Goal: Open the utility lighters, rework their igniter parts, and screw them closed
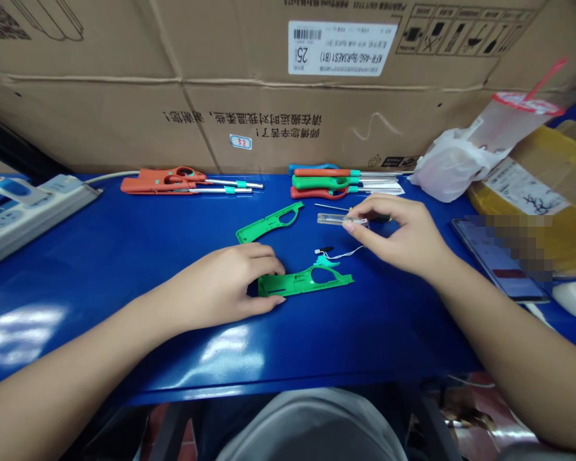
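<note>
Two hands work over a blue bench [125, 333]. The left hand [216, 288] curves its fingers around one end of a green plastic housing half [307, 282], seemingly holding it lightly. The right hand [393, 234] pinches a clear plastic piece [340, 219] between its fingertips. Beyond the fingers, an upside-down carton label [340, 48] reads KFR-46G/BpR3AES1 (B1), and a sticker [240, 142] reads 32.

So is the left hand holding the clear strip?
No, the right hand pinches the clear strip; the left hand is on green plastic.
</note>
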